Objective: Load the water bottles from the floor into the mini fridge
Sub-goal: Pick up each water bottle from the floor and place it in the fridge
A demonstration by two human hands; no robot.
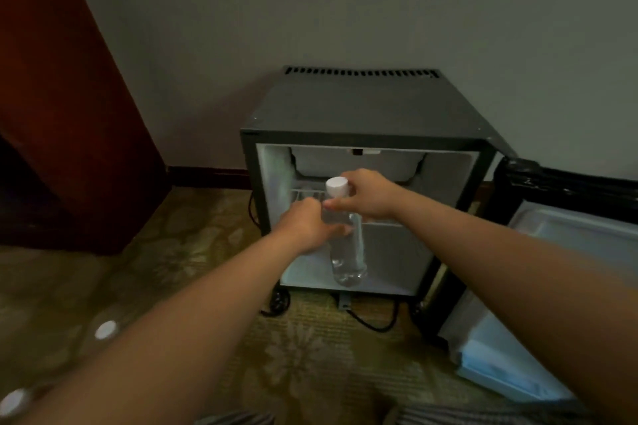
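Water bottle (347, 252) upright, held in front of the open mini fridge (362, 107), both hands on it. Left hand (305, 226) wrapped around the upper body from the left, fingers closed on the clear wall. Right hand (367, 195) closed on the shoulder just below the white cap (337, 187), thumb pointing left. Base hanging below both hands, level with the lower compartment opening; impossible to tell whether it touches the fridge floor yet.

Handling, judged: appears full or nearly full, so moderately heavy, weight low. Thin clear plastic, likely to dent under a hard squeeze; smooth wall, possibly slick. Shoulder under the cap stiffer, better purchase there. Not fragile. Two-hand hold at the top third adequate for lowering upright.

Wire shelf (305, 193) just behind the left hand, at knuckle height. Fridge door (559, 238) swung open, right of and below the right forearm. Two more white caps (106, 329) on the carpet (310, 355), left of the left forearm, blurred, presumably bottles waiting. Power cord (373, 323) on the floor, below the hands.
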